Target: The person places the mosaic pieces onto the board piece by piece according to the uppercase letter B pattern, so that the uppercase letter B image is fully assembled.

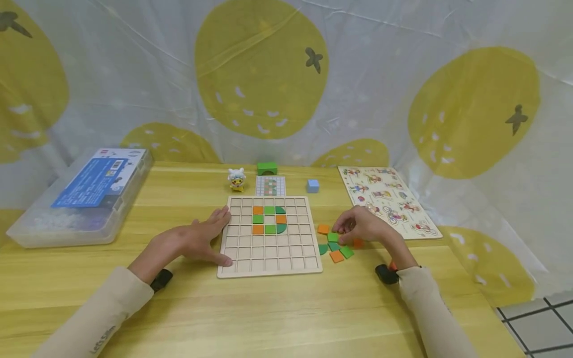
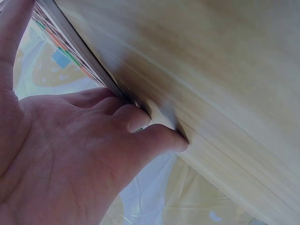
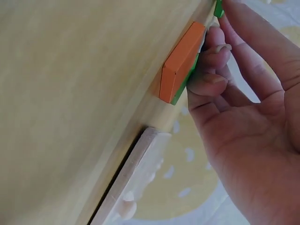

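A square wooden grid board (image 1: pixel 240 253) lies mid-table, with orange, green and dark green tiles (image 1: pixel 270 228) set in its upper middle cells. My left hand (image 1: pixel 197 241) rests spread along the board's left side, thumb on the near left corner; in the left wrist view the board edge (image 2: pixel 77 42) meets the fingers. Right of the board, my right hand (image 1: pixel 364 226) pinches a green square tile (image 3: pixel 219 8) between thumb and fingertip. Around it lie loose tiles, among them an orange square (image 1: pixel 336 256), a dark green rounded piece (image 1: pixel 323 249) and an orange tile (image 3: pixel 183 63) near the curled fingers.
Behind the board stand a small figurine (image 1: pixel 237 180), a patterned card (image 1: pixel 270 186), a green arch block (image 1: pixel 267 168) and a blue cube (image 1: pixel 313 186). A plastic case (image 1: pixel 80 199) sits left; a picture board (image 1: pixel 387 201) lies right. A fruit-print curtain (image 1: pixel 371 99) hangs behind.
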`<state>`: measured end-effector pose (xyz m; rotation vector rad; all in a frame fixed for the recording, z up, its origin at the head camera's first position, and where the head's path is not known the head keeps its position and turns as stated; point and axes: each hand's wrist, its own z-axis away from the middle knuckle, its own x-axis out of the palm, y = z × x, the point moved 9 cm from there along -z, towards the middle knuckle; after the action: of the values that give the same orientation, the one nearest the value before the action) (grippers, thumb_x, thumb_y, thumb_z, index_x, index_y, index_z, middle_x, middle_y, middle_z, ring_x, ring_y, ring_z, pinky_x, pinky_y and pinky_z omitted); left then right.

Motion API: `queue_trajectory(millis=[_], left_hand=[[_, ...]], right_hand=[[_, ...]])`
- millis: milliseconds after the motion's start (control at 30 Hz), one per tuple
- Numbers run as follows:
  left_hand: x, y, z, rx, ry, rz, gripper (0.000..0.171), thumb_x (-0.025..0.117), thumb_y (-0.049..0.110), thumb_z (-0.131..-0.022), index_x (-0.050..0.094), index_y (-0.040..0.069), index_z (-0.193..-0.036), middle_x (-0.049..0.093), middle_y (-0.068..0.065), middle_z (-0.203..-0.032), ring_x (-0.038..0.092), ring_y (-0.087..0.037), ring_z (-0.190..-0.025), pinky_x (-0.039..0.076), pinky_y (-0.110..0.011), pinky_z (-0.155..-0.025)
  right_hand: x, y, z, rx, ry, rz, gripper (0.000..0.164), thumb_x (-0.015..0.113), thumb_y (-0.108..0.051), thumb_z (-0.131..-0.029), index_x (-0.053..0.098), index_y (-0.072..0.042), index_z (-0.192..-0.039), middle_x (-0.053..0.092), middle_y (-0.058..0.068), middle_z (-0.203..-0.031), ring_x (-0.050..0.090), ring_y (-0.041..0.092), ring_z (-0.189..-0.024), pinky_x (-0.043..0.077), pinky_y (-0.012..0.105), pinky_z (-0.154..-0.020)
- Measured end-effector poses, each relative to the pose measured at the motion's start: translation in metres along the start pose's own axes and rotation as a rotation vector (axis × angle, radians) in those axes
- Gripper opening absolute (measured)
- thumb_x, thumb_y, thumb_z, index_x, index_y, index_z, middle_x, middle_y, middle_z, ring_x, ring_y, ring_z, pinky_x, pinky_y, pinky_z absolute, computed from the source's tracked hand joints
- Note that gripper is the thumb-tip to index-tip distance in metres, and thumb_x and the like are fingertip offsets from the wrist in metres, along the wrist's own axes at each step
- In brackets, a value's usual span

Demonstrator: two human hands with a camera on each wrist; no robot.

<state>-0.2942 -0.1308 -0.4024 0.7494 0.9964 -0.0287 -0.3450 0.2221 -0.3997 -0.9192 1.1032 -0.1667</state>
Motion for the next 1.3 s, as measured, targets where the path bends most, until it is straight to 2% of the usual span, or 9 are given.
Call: queue_trajectory(millis=[267, 467, 633, 733, 833, 967, 1067, 1167, 1300], left_hand=[[-0.001, 0.001, 0.0, -0.007, 0.0, -0.002, 0.126, 0.085, 0.05, -0.092, 0.006, -0.013, -0.167, -0.008, -0.032, -0.176, -0.003, -0.051, -0.163, 0.002, -0.08, -0.122], [0.001, 0.001, 0.0, -0.004, 0.0, 0.004, 0.126, 0.086, 0.049, -0.092, 0.007, -0.013, -0.167, -0.007, -0.033, -0.176, -0.003, -0.051, -0.163, 0.002, -0.081, -0.122], [0.002, 0.001, -0.002, -0.011, -0.001, -0.011, 0.126, 0.085, 0.051, -0.091, 0.007, -0.012, -0.167, -0.007, -0.031, -0.177, -0.003, -0.05, -0.164, 0.003, -0.08, -0.123], [0.001, 0.001, -0.002, -0.028, -0.007, -0.029, 0.127, 0.084, 0.053, -0.091, 0.006, -0.011, -0.168, -0.008, -0.029, -0.177, -0.004, -0.049, -0.164, 0.004, -0.078, -0.124], [-0.001, -0.001, -0.002, -0.041, -0.009, -0.04, 0.127, 0.084, 0.054, -0.091, 0.006, -0.01, -0.169, -0.008, -0.028, -0.178, -0.004, -0.048, -0.165, 0.004, -0.078, -0.124], [-0.001, -0.002, -0.001, -0.049, -0.009, -0.038, 0.128, 0.085, 0.054, -0.091, 0.006, -0.01, -0.169, -0.008, -0.028, -0.178, -0.005, -0.047, -0.165, 0.003, -0.078, -0.124], [0.0, -0.002, -0.001, -0.051, -0.014, -0.036, 0.128, 0.085, 0.055, -0.09, 0.006, -0.009, -0.169, -0.008, -0.027, -0.178, -0.005, -0.046, -0.165, 0.003, -0.077, -0.125], [0.001, -0.002, -0.002, -0.05, -0.013, -0.037, 0.127, 0.085, 0.055, -0.091, 0.007, -0.008, -0.169, -0.007, -0.026, -0.178, -0.004, -0.045, -0.165, 0.004, -0.076, -0.125], [0.001, -0.003, -0.002, -0.052, -0.01, -0.039, 0.127, 0.084, 0.054, -0.091, 0.007, -0.008, -0.169, -0.007, -0.026, -0.179, -0.005, -0.045, -0.165, 0.004, -0.076, -0.126]], right_hand=[[0.002, -0.008, 0.001, 0.036, -0.002, 0.047, 0.017, 0.091, -0.002, -0.085, 0.079, -0.001, -0.098, 0.072, 0.005, -0.082, 0.064, 0.018, -0.072, 0.056, 0.028, -0.067], [0.0, -0.008, 0.001, 0.06, 0.018, 0.038, 0.013, 0.091, -0.003, -0.086, 0.08, -0.003, -0.093, 0.075, 0.004, -0.083, 0.066, 0.018, -0.075, 0.058, 0.028, -0.069], [-0.006, -0.013, 0.0, 0.02, 0.024, 0.0, 0.005, 0.085, -0.002, -0.091, 0.081, -0.001, -0.093, 0.079, 0.008, -0.087, 0.074, 0.024, -0.078, 0.062, 0.031, -0.072], [-0.006, -0.026, -0.009, -0.012, 0.032, -0.057, 0.005, 0.083, -0.002, -0.094, 0.081, 0.001, -0.097, 0.081, 0.012, -0.089, 0.077, 0.029, -0.082, 0.063, 0.033, -0.073], [0.007, -0.05, -0.027, -0.043, 0.022, -0.12, 0.006, 0.082, -0.003, -0.095, 0.082, 0.001, -0.099, 0.081, 0.012, -0.09, 0.076, 0.032, -0.079, 0.062, 0.035, -0.069], [0.041, -0.086, -0.059, -0.097, -0.037, -0.167, 0.006, 0.081, -0.003, -0.096, 0.083, 0.0, -0.101, 0.081, 0.01, -0.089, 0.073, 0.034, -0.075, 0.059, 0.034, -0.064], [0.065, -0.107, -0.077, -0.107, -0.069, -0.179, 0.007, 0.081, -0.003, -0.096, 0.085, -0.001, -0.102, 0.082, 0.007, -0.089, 0.076, 0.031, -0.078, 0.061, 0.032, -0.068], [0.082, -0.118, -0.089, -0.076, -0.08, -0.18, 0.007, 0.081, -0.003, -0.096, 0.085, -0.001, -0.101, 0.082, 0.007, -0.087, 0.078, 0.028, -0.078, 0.062, 0.03, -0.07], [0.091, -0.123, -0.095, -0.024, -0.088, -0.156, 0.008, 0.08, -0.006, -0.097, 0.086, -0.002, -0.101, 0.082, 0.008, -0.084, 0.078, 0.022, -0.074, 0.061, 0.028, -0.069]])
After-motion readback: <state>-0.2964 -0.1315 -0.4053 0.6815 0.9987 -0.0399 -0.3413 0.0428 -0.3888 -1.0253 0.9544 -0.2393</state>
